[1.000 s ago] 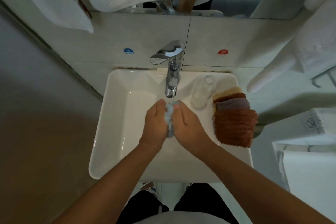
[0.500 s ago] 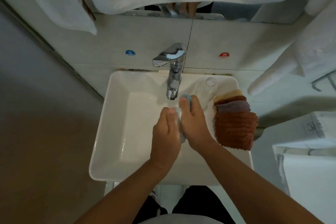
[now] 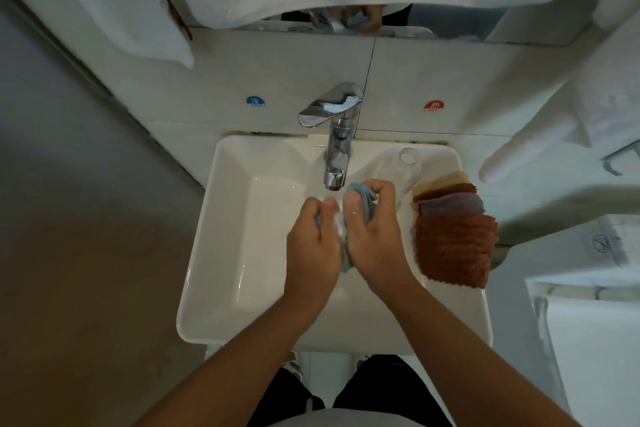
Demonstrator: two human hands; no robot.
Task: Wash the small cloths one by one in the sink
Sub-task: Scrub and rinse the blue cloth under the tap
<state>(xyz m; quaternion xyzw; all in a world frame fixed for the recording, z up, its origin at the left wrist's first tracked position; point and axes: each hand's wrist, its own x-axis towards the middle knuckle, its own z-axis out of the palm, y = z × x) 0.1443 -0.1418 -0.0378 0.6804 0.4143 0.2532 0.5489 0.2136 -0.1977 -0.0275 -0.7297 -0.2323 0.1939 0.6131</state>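
Observation:
Over the white sink (image 3: 221, 253), just below the chrome tap (image 3: 337, 149), both my hands grip one small light-blue cloth (image 3: 363, 199). My left hand (image 3: 313, 246) holds its left part and my right hand (image 3: 374, 239) holds the bunched upper part; the cloth is pressed between the two palms and mostly hidden. White foam shows between my thumbs. On the sink's right rim lies a stack of folded small cloths (image 3: 453, 236), a rust-brown one on top, with purple, brown and beige edges showing behind.
A clear glass bottle (image 3: 403, 170) stands on the rim between the tap and the cloth stack. White towels (image 3: 554, 107) hang on the right and above. Blue cold and red hot stickers mark the tiled wall. A toilet (image 3: 595, 322) is at the right.
My hands have slid against each other with the blue cloth between them: the left hand moved forward again, and more of the cloth now bunches out above my right thumb.

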